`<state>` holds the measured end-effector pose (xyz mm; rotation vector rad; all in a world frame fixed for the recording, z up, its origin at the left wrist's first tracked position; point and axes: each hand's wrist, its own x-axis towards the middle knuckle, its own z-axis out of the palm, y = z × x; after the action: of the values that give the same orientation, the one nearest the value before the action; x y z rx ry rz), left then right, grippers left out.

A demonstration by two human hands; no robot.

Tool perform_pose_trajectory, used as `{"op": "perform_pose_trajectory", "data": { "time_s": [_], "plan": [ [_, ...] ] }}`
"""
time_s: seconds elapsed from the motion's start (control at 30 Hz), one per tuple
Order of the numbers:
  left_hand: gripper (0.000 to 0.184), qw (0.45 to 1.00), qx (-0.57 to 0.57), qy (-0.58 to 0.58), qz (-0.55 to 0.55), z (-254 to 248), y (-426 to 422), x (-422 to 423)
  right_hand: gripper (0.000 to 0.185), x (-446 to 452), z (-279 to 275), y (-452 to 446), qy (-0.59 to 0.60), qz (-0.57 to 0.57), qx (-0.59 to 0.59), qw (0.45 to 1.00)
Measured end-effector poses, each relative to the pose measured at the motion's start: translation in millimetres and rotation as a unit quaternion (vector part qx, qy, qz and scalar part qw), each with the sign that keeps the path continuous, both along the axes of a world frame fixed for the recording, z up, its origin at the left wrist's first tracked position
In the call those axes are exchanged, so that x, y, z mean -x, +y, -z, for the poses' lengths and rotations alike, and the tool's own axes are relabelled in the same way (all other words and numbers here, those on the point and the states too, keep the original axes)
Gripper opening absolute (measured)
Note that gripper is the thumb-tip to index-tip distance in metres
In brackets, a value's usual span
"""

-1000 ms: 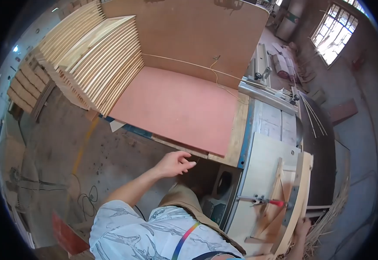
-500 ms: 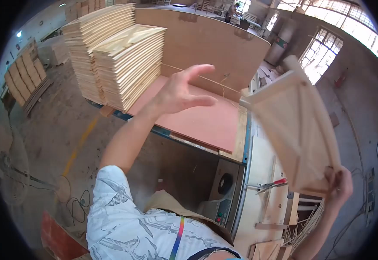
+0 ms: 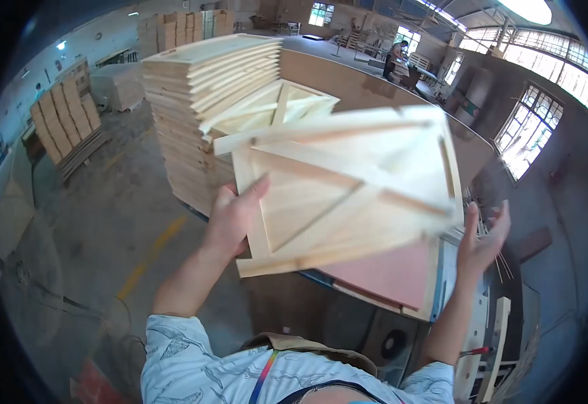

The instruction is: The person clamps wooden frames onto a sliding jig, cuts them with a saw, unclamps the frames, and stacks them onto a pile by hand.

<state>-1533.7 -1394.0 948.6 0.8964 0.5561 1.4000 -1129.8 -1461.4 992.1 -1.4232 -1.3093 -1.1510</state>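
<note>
Holding panel [image 3: 341,202]: left hand [image 3: 232,217]. Pink board [image 3: 395,275] below; grey floor [image 3: 122,209]; 1 person [image 3: 394,59] beyond.

A barred window [image 3: 528,132] glows at right, a person [image 3: 393,62] apparently standing far back.

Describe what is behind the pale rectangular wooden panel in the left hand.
Above the panel, pale stacked wooden panels and an upright brown board show; below it, part of a flat pink board. What lies between is covered and cannot be seen.
</note>
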Motion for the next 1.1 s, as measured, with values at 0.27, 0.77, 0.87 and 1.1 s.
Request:
{"op": "perform_pose_trajectory", "data": {
  "time_s": [0.27,0.77,0.87,1.1],
  "plan": [
    [0.04,0.997,0.03,0.019,-0.074,11.3,126.9,37.5,0.02,112.6,36.9,322.8,0.604,-0.388,0.253,0.649],
    [0.055,0.915,-0.025,0.352,-0.193,31.0,188.9,82.0,0.07,169.1,72.0,491.0,0.649,-0.409,0.292,0.571],
    [0.054,0.885,-0.051,0.397,-0.236,36.5,193.3,80.6,0.089,166.0,83.9,506.0,0.599,-0.362,0.321,0.638],
    [0.045,0.853,-0.127,0.383,-0.331,57.4,148.6,60.8,0.061,130.1,136.3,386.2,0.362,-0.358,0.296,0.808]
  ]
}}
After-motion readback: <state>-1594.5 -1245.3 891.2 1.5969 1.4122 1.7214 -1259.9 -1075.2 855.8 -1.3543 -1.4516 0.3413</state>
